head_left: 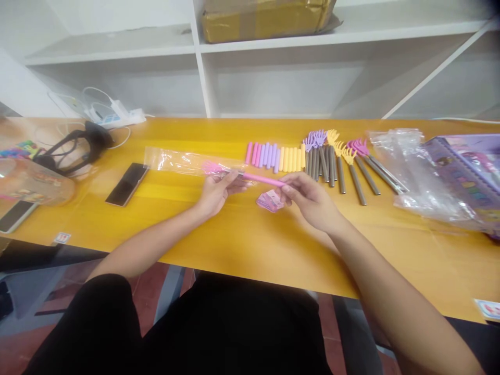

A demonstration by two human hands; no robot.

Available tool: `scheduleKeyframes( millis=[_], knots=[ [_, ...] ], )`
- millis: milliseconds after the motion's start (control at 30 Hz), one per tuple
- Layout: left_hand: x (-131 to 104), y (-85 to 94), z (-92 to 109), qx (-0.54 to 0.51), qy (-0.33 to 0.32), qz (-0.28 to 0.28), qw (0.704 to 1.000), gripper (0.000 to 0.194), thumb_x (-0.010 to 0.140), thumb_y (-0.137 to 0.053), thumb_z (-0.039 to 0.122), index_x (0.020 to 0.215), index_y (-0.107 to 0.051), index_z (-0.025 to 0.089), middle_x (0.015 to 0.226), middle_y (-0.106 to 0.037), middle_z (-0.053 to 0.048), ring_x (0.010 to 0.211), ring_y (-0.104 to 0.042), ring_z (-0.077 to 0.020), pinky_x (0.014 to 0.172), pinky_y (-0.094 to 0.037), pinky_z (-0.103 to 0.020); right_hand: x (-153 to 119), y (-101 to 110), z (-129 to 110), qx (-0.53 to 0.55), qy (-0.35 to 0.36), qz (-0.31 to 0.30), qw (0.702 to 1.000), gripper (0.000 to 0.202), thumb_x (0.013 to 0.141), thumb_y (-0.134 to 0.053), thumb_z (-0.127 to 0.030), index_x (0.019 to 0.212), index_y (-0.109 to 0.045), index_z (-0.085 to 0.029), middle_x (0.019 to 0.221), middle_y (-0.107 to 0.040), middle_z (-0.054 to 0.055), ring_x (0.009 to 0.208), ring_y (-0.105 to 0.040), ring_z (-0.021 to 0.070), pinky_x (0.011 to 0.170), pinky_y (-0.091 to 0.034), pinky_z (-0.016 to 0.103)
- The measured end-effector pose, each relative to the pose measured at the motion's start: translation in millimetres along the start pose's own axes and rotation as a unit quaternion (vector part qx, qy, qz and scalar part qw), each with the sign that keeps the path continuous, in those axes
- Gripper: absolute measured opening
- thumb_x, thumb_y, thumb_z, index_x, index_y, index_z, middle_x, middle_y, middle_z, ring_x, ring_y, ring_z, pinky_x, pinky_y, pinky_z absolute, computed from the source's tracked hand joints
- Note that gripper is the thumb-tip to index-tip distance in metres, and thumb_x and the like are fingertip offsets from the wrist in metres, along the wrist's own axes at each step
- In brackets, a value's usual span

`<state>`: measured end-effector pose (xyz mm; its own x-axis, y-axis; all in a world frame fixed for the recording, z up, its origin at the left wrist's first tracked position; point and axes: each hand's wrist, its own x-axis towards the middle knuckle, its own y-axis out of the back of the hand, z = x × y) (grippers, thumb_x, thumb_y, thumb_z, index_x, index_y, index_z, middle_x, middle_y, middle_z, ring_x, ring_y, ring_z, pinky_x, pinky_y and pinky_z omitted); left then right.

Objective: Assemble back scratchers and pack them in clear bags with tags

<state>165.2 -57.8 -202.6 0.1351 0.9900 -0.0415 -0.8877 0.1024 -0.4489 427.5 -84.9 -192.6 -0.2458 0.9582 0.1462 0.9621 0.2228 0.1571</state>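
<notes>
A back scratcher with a pink claw head and pink grip (265, 180) lies across both hands, its claw end inside a clear plastic sleeve (175, 160). My left hand (219, 192) is closed around the sleeve and the scratcher's neck. With fingers pinched, my right hand (307, 197) holds the end of the pink grip. Just below the grip is a small stack of pink cards (270, 201). Beyond the hands lies a row of pink, purple and yellow tubes (273, 156). To their right are several back scratchers (332, 161) with metal shafts and purple, yellow or pink claws.
Clear plastic bags (425, 177) and a purple box (461, 177) sit at the right. On the left are a dark phone (127, 184), a plastic tub (35, 182), black headgear (84, 146) and a power strip (121, 119). White shelving (273, 78) stands behind the table.
</notes>
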Motion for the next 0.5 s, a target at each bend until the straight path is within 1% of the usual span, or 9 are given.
scheduleKeyframes(
  millis=[100,200,267,333,433,500],
  knots=[
    [0,1.4,0,0.008,0.018,-0.012,1.0,0.052,0.072,-0.099,0.055,0.093,-0.08,0.012,0.095,-0.086,-0.013,0.089,-0.085,-0.0254,0.084,-0.067,-0.035,0,3,-4,0.018,-0.016,0.01,1.0,0.048,0.089,-0.082,-0.066,0.101,-0.069,-0.022,0.076,-0.071,0.002,0.069,-0.067,0.0158,0.066,-0.057,0.031],
    [-2,0.7,-2,0.027,0.034,-0.04,0.998,0.052,0.074,-0.097,0.057,0.093,-0.081,0.011,0.097,-0.086,-0.015,0.093,-0.085,-0.0278,0.085,-0.067,-0.035,0,4,-5,0.04,-0.027,0.008,0.999,0.05,0.08,-0.092,-0.064,0.089,-0.069,-0.021,0.078,-0.076,0.004,0.068,-0.07,0.0159,0.066,-0.061,0.032],
    [-5,-0.8,-4,0.04,0.044,-0.059,0.997,0.052,0.075,-0.096,0.058,0.09,-0.082,0.011,0.096,-0.086,-0.015,0.09,-0.085,-0.0272,0.084,-0.068,-0.036,0,2,-4,0.052,-0.034,0.003,0.998,0.05,0.075,-0.096,-0.061,0.086,-0.07,-0.02,0.077,-0.077,0.005,0.067,-0.072,0.0166,0.066,-0.063,0.032],
    [-8,-2.6,-7,0.045,0.047,-0.07,0.995,0.05,0.074,-0.097,0.056,0.087,-0.082,0.011,0.092,-0.085,-0.013,0.085,-0.084,-0.0248,0.082,-0.069,-0.036,-1,-2,-2,0.06,-0.036,-0.005,0.998,0.051,0.07,-0.099,-0.06,0.084,-0.071,-0.02,0.078,-0.078,0.005,0.067,-0.074,0.0177,0.067,-0.065,0.033],
    [-13,-5.2,-10,0.041,0.046,-0.085,0.994,0.046,0.073,-0.099,0.052,0.087,-0.083,0.011,0.089,-0.084,-0.01,0.083,-0.082,-0.0221,0.079,-0.07,-0.035,-3,-7,3,0.049,-0.024,-0.012,0.998,0.051,0.068,-0.099,-0.061,0.082,-0.072,-0.02,0.087,-0.081,0.008,0.071,-0.076,0.0195,0.07,-0.067,0.036],
    [-15,-6.3,-11,0.041,0.054,-0.093,0.993,0.045,0.074,-0.098,0.051,0.089,-0.083,0.011,0.09,-0.084,-0.01,0.084,-0.082,-0.022,0.079,-0.07,-0.035,-5,-8,4,0.012,-0.011,-0.006,1.0,0.051,0.07,-0.097,-0.063,0.083,-0.075,-0.019,0.09,-0.082,0.009,0.072,-0.076,0.0205,0.071,-0.065,0.037]
  ],
)
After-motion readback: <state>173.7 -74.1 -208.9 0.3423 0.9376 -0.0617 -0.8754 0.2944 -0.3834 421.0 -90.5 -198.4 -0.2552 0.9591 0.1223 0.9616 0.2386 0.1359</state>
